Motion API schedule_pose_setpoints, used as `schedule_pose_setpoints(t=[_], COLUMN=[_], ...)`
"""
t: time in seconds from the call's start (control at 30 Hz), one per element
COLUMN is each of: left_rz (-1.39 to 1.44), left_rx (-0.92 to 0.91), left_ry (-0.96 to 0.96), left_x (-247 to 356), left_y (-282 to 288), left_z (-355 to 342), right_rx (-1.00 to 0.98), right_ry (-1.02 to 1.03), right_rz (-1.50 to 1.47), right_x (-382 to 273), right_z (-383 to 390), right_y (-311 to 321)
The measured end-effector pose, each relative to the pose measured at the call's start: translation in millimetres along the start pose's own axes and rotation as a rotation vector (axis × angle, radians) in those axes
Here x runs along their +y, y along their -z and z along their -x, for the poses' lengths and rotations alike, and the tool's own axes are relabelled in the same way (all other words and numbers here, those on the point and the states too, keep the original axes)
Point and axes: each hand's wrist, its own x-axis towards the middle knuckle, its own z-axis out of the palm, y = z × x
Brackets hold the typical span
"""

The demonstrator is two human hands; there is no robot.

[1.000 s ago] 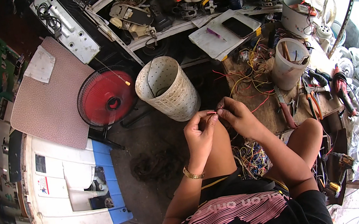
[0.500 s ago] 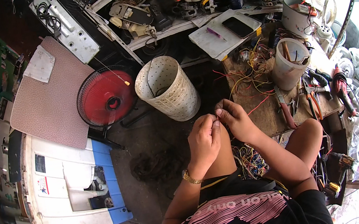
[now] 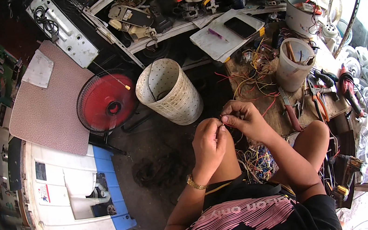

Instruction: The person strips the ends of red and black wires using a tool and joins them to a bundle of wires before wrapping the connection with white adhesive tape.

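Note:
My left hand and my right hand meet above my left thigh. Both are closed in a pinch, thumbs against fingers, with the fingertips touching or nearly so. Between them is a thin reddish strand that looks like a wire; most of it is hidden by the fingers. Below my right forearm, between my legs, lies a heap of multicoloured wires. Right of my right hand stands a wooden bench, with loose yellow and red wires on it.
On the bench are a translucent tub, red-handled cutters, and pliers. A perforated white bin and a red fan stand ahead-left. A white-blue appliance casing lies left. A drill is at lower right.
The view has shifted slightly, so the surroundings sit a little further left. My right fingers have drawn slightly closer over the left fingertips; both hands keep their pinch.

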Motion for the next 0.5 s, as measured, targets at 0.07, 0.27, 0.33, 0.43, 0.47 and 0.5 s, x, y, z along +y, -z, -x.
schedule_pose_setpoints(t=[0.07, 0.27, 0.33, 0.43, 0.47, 0.5], left_rz=[-0.015, 0.169, 0.225, 0.304, 0.341, 0.378], left_rx=[0.025, -0.076, -0.093, -0.241, -0.27, -0.298], left_ry=[-0.051, 0.007, -0.004, 0.08, 0.094, 0.108], left_x=[-3.2, -8.3, -5.6, 2.1, 3.6, 4.2], left_y=[-3.6, -14.6, -20.3, -25.6, -25.0, -24.7], left_z=[-1.2, 2.8, 9.4, 22.3, 24.8, 28.3], right_rx=[0.039, 0.311, 0.447, 0.645, 0.665, 0.682], right_ry=[-0.029, -0.106, -0.156, -0.222, -0.25, -0.278], right_rz=[0.028, -0.209, -0.313, -0.383, -0.516, -0.65], right_x=[0.2, 14.4, 13.5, 23.7, 22.5, 21.4], right_z=[1.1, 2.2, -1.0, -11.7, -14.7, -17.8], right_y=[-4.5, -26.2, -24.6, -1.3, 2.9, 7.2])
